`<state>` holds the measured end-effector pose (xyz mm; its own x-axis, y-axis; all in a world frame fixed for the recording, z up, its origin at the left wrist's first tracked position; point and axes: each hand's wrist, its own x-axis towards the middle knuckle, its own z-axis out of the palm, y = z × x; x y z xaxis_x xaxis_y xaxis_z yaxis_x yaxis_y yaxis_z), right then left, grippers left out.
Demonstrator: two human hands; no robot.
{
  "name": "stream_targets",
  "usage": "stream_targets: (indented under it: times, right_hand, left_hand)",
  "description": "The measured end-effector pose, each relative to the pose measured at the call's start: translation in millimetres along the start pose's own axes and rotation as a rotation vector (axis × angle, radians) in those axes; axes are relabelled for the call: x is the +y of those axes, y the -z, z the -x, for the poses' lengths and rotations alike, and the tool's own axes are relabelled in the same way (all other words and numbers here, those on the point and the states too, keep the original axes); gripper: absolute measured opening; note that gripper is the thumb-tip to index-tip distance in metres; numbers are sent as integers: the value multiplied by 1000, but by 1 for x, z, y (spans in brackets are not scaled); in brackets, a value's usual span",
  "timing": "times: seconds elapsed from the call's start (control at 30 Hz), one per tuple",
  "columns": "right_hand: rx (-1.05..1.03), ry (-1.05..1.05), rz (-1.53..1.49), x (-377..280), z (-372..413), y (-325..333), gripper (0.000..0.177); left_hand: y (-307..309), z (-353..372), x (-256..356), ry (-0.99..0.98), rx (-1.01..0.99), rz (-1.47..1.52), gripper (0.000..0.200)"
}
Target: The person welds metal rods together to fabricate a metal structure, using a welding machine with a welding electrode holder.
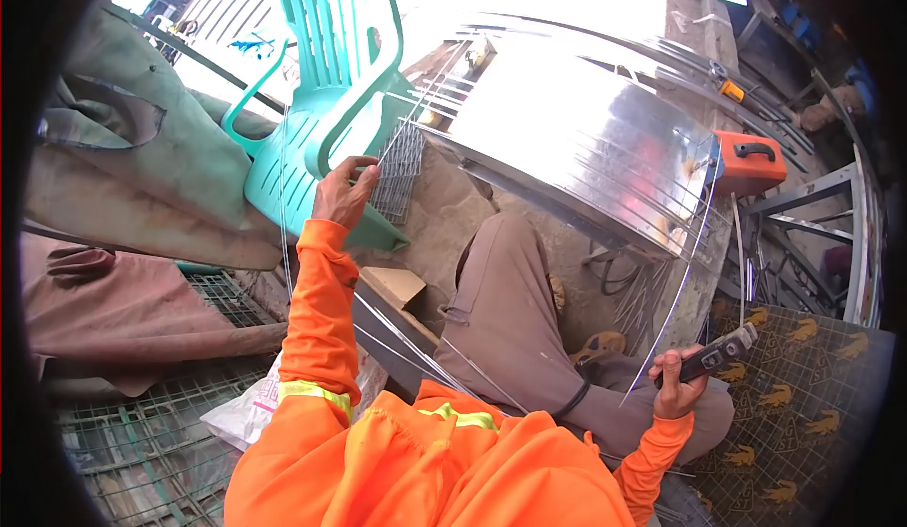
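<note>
My left hand (347, 193) is raised beside the armrest of a green plastic chair (283, 168), thumb and fingers pinched on a thin metal rod (422, 98). The rod slants up and away toward the metal-topped table (605, 140). Low on the right, over my bent leg, my right hand (678, 385) is closed around a dark hand tool (716, 355) with a grey metal end. A long thin pale rod (669, 319) runs from near that hand up to the table's right end. Several thin rods lie across the tabletop.
An orange case (748, 162) with a black handle stands at the table's right end. Wire mesh (401, 163) leans by the chair. Green mesh panels (151, 442) and brown cloth (123, 310) lie at left. A printed dark board (803, 414) and metal frames (855, 234) are at right.
</note>
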<state>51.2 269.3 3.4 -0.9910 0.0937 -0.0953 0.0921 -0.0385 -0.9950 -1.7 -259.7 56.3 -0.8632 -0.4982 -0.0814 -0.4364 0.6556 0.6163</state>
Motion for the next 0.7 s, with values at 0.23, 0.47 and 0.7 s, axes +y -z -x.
stream_targets:
  times: [0.23,0.47,0.7]
  right_hand:
    - [-29,-2,-21,0,-4,0,27]
    - [-25,-21,8,-3,-5,-4,25]
    - [-67,-15,39,-2,-6,-3,24]
  left_hand:
    - [1,-1,-7,5,-13,-22,35]
    - [-1,2,0,63,-2,21,32]
    - [-2,4,2,41,-12,15,32]
